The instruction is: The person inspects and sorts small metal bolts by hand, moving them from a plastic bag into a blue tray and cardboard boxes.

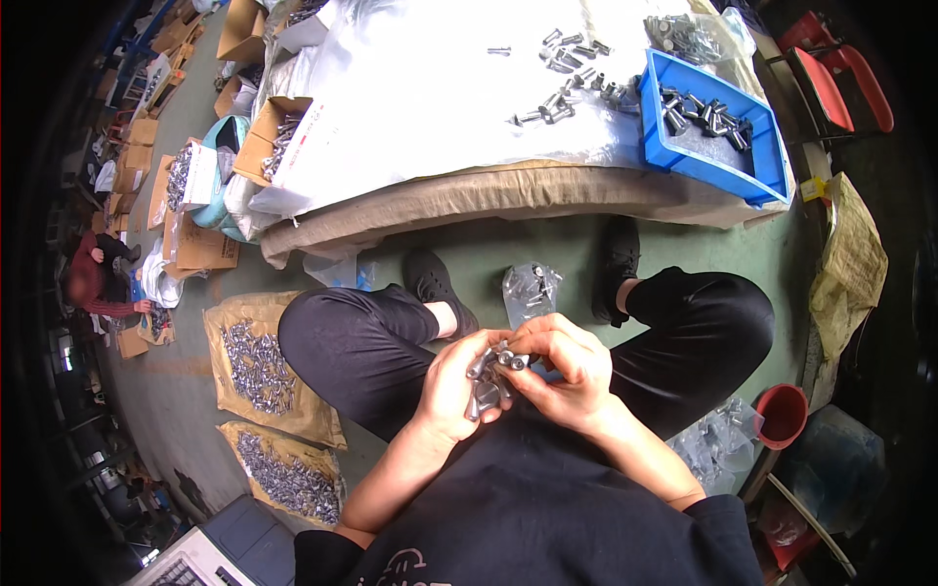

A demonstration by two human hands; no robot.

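Over my lap, both hands are together around a small bunch of shiny bolt-like metal parts with round heads. My left hand is closed around most of them, some sticking out below its fingers. The fingers of my right hand pinch at a couple of parts whose round, hollow-looking ends face up. Just beyond my hands, a clear plastic bag with a few similar parts sits on the floor between my feet.
Ahead stands a covered worktable with scattered dark metal parts and a blue bin of more. Sacks of parts lie at left. Right are a bag of parts and a red bucket. Another person works far left.
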